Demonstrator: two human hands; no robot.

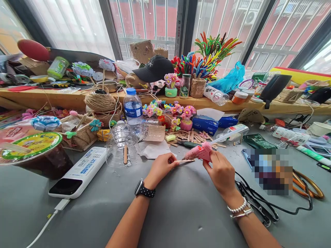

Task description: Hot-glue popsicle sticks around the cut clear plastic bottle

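Nearly flat on the grey table (181, 206) lies a thin wooden stick (184, 161). The left hand (161, 167) pinches one end, probably to steady it under the nozzle. The right hand (221, 170) is clenched round a pink plastic glue gun (203, 152), its tip angled down at the stick. A clear, ribbed bottle dome (122, 146) stands near, to the left.

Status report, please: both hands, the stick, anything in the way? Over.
Left hand pinching wooden stick. Right hand gripping pink glue gun, nozzle at the stick. Clear plastic bottle close by on the left, not touching.
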